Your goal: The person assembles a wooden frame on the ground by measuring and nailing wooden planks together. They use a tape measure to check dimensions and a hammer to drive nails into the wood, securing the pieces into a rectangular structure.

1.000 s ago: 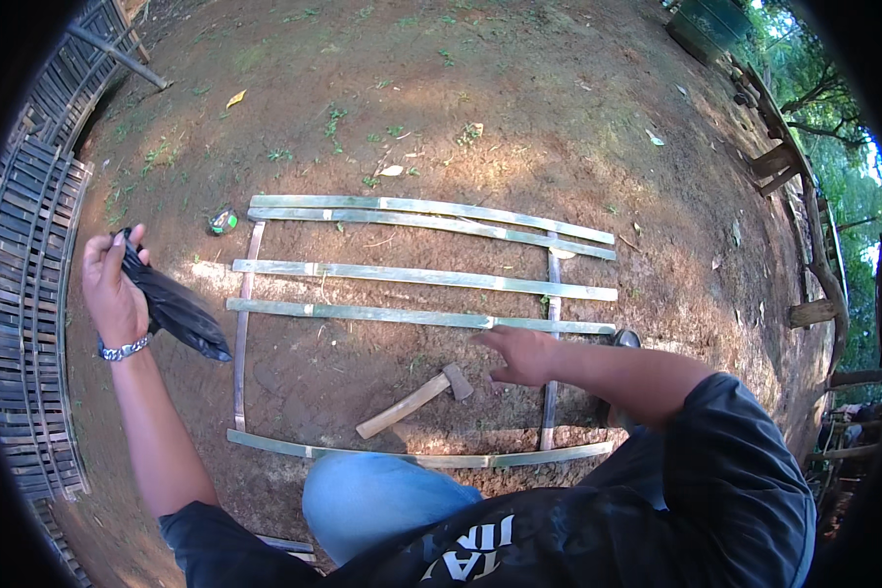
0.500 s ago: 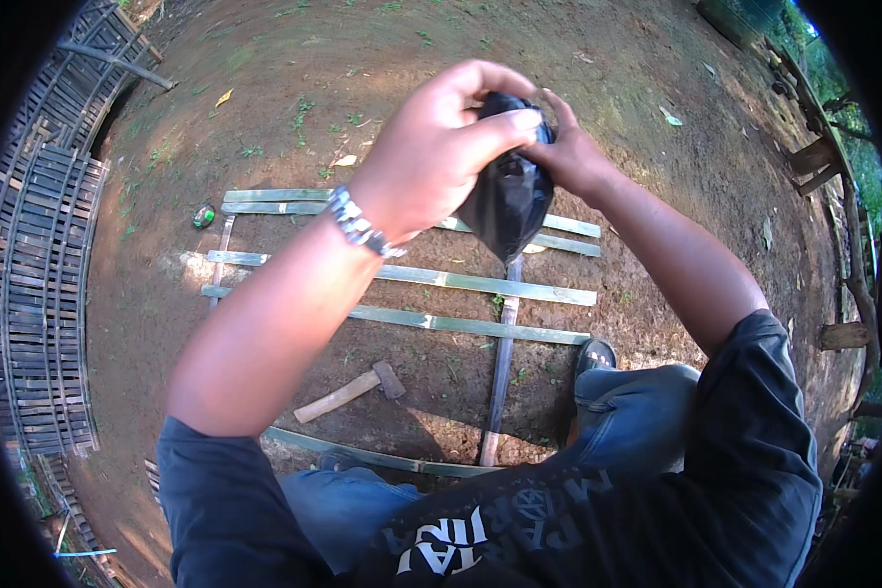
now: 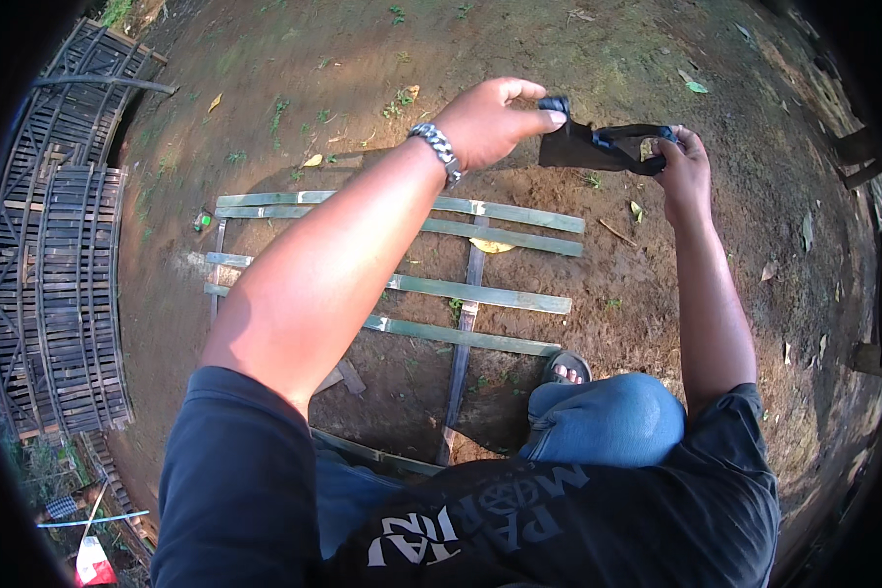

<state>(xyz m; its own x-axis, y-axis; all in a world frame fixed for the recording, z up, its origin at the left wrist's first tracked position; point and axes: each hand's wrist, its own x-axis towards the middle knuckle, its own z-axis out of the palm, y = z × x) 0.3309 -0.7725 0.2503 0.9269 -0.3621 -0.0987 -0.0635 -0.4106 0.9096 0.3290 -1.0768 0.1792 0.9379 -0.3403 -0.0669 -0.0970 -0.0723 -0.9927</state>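
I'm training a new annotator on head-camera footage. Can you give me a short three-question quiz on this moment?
1. True or false: both hands grip the black bag.
2. What is worn on the left wrist? A) a cloth band B) a metal chain bracelet C) nothing
3. What lies on the dirt below the raised arms?

Key
1. True: the left hand and right hand each pinch one end of it, held up in the air.
2. B, the bracelet.
3. A frame of bamboo slats, laid flat.
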